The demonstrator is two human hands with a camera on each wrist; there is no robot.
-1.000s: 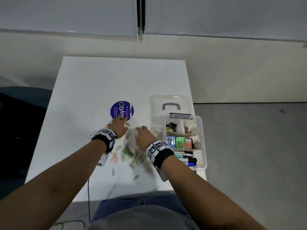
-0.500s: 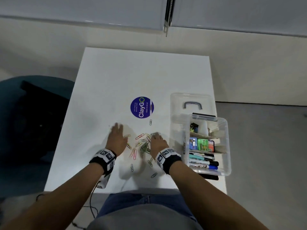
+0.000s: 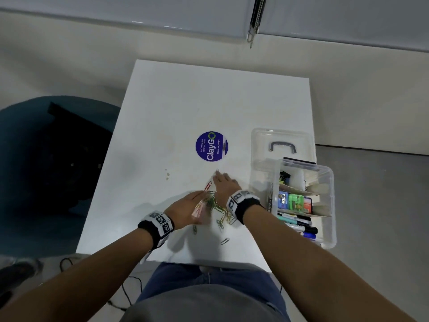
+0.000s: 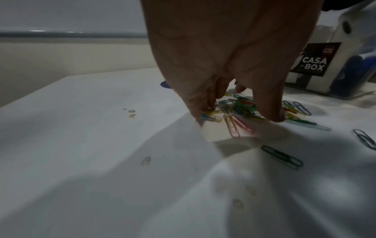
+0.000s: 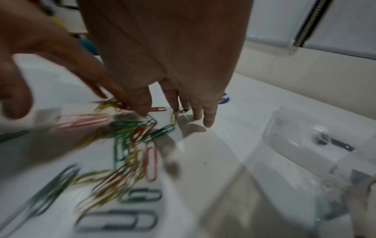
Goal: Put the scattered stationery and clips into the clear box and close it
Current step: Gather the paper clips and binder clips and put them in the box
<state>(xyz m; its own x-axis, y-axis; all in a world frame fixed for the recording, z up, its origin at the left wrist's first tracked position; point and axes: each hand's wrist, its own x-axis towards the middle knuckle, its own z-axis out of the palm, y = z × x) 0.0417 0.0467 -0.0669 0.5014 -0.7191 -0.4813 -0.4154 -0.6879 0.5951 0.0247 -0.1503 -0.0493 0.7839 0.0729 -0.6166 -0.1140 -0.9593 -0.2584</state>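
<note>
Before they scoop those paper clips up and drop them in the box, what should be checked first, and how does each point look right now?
1. Clear box open: ok, its lid lies flat behind it.
2. Paper clips gathered in one pile: not ok, several strays lie nearer the table edge.
3. Left hand and right hand flank the pile: ok.
4. Either hand holds clips yet: cannot tell, blurred.
5. Free compartment in the box: cannot tell.
6. Path to the box unobstructed: ok.
</note>
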